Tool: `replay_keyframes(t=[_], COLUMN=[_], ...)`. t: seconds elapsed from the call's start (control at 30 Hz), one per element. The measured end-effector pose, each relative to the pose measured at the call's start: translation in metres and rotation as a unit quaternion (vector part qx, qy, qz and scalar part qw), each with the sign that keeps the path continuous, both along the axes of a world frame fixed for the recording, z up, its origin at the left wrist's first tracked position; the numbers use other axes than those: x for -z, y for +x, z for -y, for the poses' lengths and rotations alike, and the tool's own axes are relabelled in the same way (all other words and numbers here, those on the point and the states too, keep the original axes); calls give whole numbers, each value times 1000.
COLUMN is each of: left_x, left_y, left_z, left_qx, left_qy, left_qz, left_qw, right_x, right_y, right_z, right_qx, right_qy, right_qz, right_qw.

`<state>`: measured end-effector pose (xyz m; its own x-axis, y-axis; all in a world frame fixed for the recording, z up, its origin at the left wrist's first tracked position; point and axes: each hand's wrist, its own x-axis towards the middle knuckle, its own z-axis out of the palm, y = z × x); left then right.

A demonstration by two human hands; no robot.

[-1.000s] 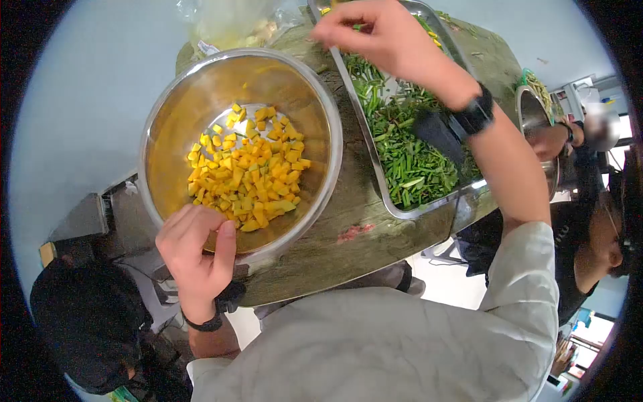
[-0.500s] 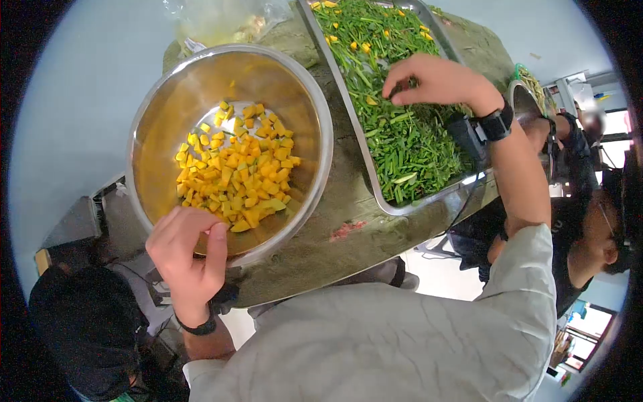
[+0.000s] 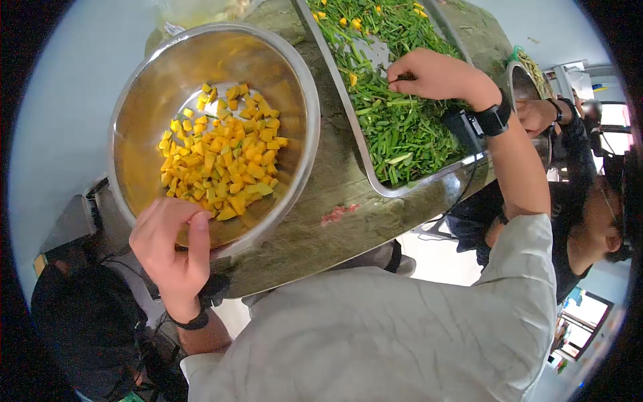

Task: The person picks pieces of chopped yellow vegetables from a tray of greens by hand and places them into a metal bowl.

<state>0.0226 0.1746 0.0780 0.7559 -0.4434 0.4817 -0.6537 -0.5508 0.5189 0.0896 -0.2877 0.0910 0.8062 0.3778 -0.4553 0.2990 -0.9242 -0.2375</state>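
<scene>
A wide steel bowl (image 3: pixel 281 60) holds many yellow-orange cubes (image 3: pixel 231 157). My left hand (image 3: pixel 173 244) is over the bowl's near rim, its thumb and fingertips pressed together close to the cubes; whatever they may hold is hidden. To the right, a metal tray (image 3: pixel 365 151) is filled with chopped green stems and leaves (image 3: pixel 402 127), with a few yellow pieces among them. My right hand (image 3: pixel 435 77) hovers low over the greens, thumb and index finger nearly touching, pinching something too small to make out.
A clear plastic bag (image 3: pixel 201 12) lies beyond the bowl. Reddish scraps (image 3: pixel 340 214) lie on the table (image 3: pixel 321 244). A co-worker's hand (image 3: pixel 536 117) is beside another metal bowl (image 3: pixel 519 84) at the right. A person in black (image 3: pixel 87 321) is at lower left.
The bowl, tray and table appear shifted slightly left and up in view. My right hand's fingers have drawn closer together over the greens. My left hand remains pinched at the bowl.
</scene>
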Motion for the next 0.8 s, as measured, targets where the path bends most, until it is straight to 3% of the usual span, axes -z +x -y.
replay_keyframes(t=[0.1,0.2,0.3,0.33,0.43,0.53,0.63,0.8], left_x=[1,1,0,1,1,2,-1,-2], left_y=[-1,-1,0,0,0,0,-3,-3], left_z=[0,0,-1,-1,-2,-2,-2,-3], left_qx=[-2,-1,8,8,8,7,-2,-9], left_qy=[-5,-2,0,1,0,-1,5,14], left_qz=[-7,-11,-8,-11,-13,-10,-32,-42], left_qw=[1000,1000,1000,1000,1000,1000,999,999], right_x=[3,0,6,8,31,37,22,-48], right_y=[-5,6,11,9,22,29,33,14], right_z=[19,5,-25,-37,-33,-25,-15,-41], right_qx=[-32,36,-49,-34,-162,-131,-97,205], right_qy=[107,-31,134,170,133,87,197,236], right_qz=[90,208,191,158,226,206,227,175], right_qw=[990,977,971,972,951,966,949,934])
